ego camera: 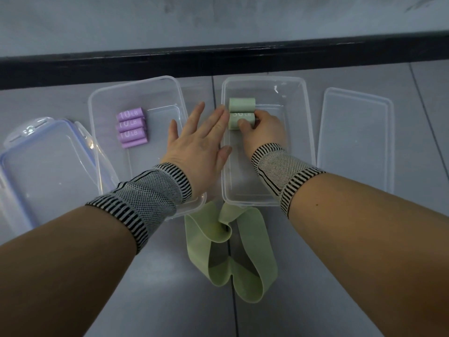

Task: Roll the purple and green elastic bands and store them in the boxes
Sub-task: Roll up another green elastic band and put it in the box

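So from the head cam, our right hand (263,132) pinches a rolled green band (241,120) inside the right box (301,142), snug against another green roll (241,105). Our left hand (196,139) hovers flat, fingers relaxed. Four purple rolls (132,127) sit in the left box (102,103); unrolled green bands (230,251) lie nearer us.

Single view from the camera on my head, facing forward and steeply down, close over my left hand (198,142) and right hand (261,132). Its wide angle takes in the grey tiled floor (170,276) beneath my hands, up to the black skirting strip (218,59) beyond them.
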The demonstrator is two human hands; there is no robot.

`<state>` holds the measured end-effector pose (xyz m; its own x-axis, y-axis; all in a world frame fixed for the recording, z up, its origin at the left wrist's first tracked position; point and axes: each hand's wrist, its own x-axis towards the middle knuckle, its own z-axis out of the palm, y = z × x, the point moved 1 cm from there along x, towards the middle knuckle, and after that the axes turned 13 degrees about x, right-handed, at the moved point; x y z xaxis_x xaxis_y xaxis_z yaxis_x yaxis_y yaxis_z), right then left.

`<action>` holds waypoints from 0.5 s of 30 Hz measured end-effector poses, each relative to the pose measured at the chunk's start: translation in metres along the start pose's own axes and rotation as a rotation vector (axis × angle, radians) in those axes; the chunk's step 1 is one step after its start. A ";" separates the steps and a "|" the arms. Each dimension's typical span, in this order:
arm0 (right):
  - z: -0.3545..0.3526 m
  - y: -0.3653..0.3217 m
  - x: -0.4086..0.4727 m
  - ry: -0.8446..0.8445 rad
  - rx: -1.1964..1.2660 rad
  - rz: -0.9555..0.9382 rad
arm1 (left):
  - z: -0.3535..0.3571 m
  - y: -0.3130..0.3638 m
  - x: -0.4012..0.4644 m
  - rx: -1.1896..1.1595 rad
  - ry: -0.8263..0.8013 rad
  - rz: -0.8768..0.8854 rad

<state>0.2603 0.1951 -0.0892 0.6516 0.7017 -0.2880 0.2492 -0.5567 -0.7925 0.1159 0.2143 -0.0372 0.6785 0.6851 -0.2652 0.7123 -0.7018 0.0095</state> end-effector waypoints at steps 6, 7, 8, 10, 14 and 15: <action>-0.006 0.001 -0.006 0.038 -0.002 -0.021 | 0.000 0.000 0.000 0.008 -0.007 -0.003; -0.007 0.000 -0.007 0.035 -0.006 -0.026 | 0.000 0.000 0.000 0.007 -0.004 -0.003; -0.008 -0.001 -0.007 0.031 -0.010 -0.032 | 0.000 0.000 0.000 0.008 -0.003 -0.004; -0.009 -0.002 -0.009 0.026 -0.023 -0.050 | 0.000 0.000 0.000 0.011 -0.007 -0.005; -0.009 -0.001 -0.011 0.033 -0.035 -0.088 | -0.001 0.000 0.000 0.012 -0.015 -0.001; -0.009 0.000 -0.011 0.033 -0.040 -0.097 | -0.001 0.000 0.000 0.011 -0.012 0.000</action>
<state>0.2594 0.1837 -0.0811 0.6462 0.7384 -0.1929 0.3400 -0.5048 -0.7934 0.1158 0.2141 -0.0366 0.6761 0.6829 -0.2767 0.7105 -0.7037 -0.0009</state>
